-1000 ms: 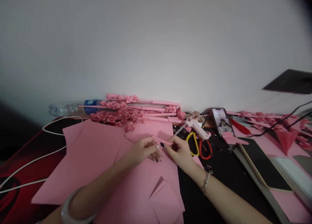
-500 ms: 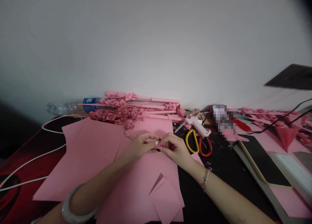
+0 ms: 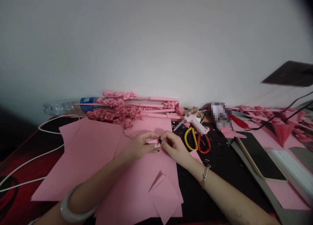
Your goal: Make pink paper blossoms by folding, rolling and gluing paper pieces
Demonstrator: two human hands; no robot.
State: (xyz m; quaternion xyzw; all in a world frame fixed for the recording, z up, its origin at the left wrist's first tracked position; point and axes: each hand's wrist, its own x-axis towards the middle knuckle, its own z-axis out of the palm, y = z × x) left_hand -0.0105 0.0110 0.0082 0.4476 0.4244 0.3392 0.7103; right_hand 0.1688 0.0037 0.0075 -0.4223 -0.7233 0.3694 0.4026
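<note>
Between my two hands is a small piece of folded pink paper (image 3: 152, 142), partly hidden by my fingers. My left hand (image 3: 143, 144) is closed on its left side, the thumb below and the fingers behind. My right hand (image 3: 171, 145) pinches the right side, its dark-nailed thumb pressed on the paper. Both hands are just above large pink sheets (image 3: 137, 189) spread on the desk. Nearer to me, a few smaller pink squares (image 3: 166, 197) lie fanned out on those sheets.
Behind my hands lie bundles of pink paper flowers (image 3: 129, 115) and a plastic bottle (image 3: 62, 106). To the right are a white glue gun (image 3: 197, 123), yellow-and-red-handled scissors (image 3: 192, 139) and a phone (image 3: 261, 158). A white cable (image 3: 31, 156) runs along the left.
My right thumb has come up onto the face of the folded paper, and more of the piece shows between my hands. The whole view has shifted slightly.
</note>
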